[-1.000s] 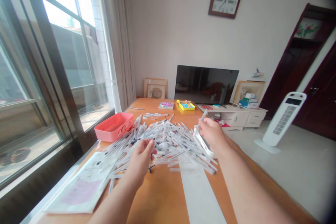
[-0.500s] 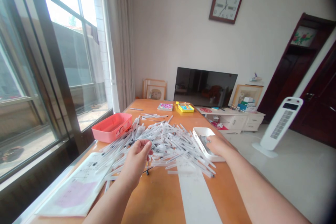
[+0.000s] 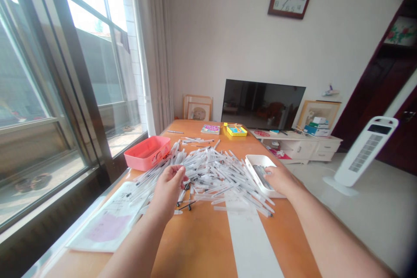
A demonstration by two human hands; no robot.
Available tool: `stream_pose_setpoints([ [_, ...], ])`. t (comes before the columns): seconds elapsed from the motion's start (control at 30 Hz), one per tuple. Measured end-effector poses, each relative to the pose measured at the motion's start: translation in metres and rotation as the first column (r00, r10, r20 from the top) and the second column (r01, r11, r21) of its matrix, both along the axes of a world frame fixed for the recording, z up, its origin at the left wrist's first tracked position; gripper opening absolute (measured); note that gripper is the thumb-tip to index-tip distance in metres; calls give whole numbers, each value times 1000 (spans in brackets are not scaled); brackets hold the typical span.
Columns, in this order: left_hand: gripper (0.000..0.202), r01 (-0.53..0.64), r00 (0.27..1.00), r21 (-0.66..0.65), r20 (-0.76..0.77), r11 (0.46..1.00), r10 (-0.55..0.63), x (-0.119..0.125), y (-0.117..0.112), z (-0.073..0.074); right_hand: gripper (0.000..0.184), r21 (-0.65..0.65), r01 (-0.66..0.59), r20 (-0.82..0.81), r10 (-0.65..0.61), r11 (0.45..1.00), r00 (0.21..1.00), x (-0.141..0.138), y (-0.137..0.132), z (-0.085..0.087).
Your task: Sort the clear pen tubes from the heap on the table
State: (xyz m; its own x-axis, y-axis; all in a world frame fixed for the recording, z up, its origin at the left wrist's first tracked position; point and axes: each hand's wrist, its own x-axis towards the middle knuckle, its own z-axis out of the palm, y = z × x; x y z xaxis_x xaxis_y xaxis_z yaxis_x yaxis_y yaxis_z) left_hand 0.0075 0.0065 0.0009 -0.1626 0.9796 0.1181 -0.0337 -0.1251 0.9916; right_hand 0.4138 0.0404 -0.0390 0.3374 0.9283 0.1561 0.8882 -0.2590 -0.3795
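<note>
A large heap of clear plastic pen tubes covers the middle of an orange wooden table. My left hand hovers at the near edge of the heap, its fingers curled and pinched on something I cannot make out. A couple of thin black refills lie on the table just right of it. My right hand rests in a white tray at the heap's right side, fingertips down among the tubes inside it. Whether that hand grips anything is hidden.
A pink tray stands at the heap's left near the window. A paper sheet lies at the near left and a white strip runs toward me. A yellow box and a small book sit at the far end.
A second ago my right hand held a tube raised above the heap. It then dropped into the white tray and stays there. My left hand has barely moved.
</note>
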Motion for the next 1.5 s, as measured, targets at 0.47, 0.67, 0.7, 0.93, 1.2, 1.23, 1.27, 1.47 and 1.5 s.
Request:
stream_pose_setpoints([
  [0.47,48,-88,996,18,31,996,88,-17,9,-4,13,267,-503,-155,552,822,819,-177,-50,48],
  [0.67,47,-130,990,15,50,991,129,-24,9,0,21,129,-625,21,628,769,778,-232,-65,23],
  [0.7,47,-130,990,12,59,991,129,-25,9,1,22,103,-629,53,627,771,777,-236,-66,19],
  [0.93,47,-163,977,-1,137,987,162,-34,13,3,23,22,-615,141,607,788,782,-244,-66,8],
  [1.2,46,-204,973,-42,102,978,207,-39,18,0,15,37,-603,152,592,797,792,-244,-64,5],
  [1.23,46,-205,974,-48,91,978,208,-40,18,0,13,41,-607,153,596,793,788,-244,-64,5],
  [1.27,45,-206,975,-53,80,977,210,-41,18,-1,12,47,-611,154,599,790,786,-244,-64,5],
  [1.47,41,-214,977,-55,-22,975,213,-45,19,-2,10,57,-629,161,614,776,773,-240,-64,2],
  [1.5,40,-212,977,-54,-44,976,210,-45,19,-2,10,59,-634,163,619,771,768,-239,-64,3],
])
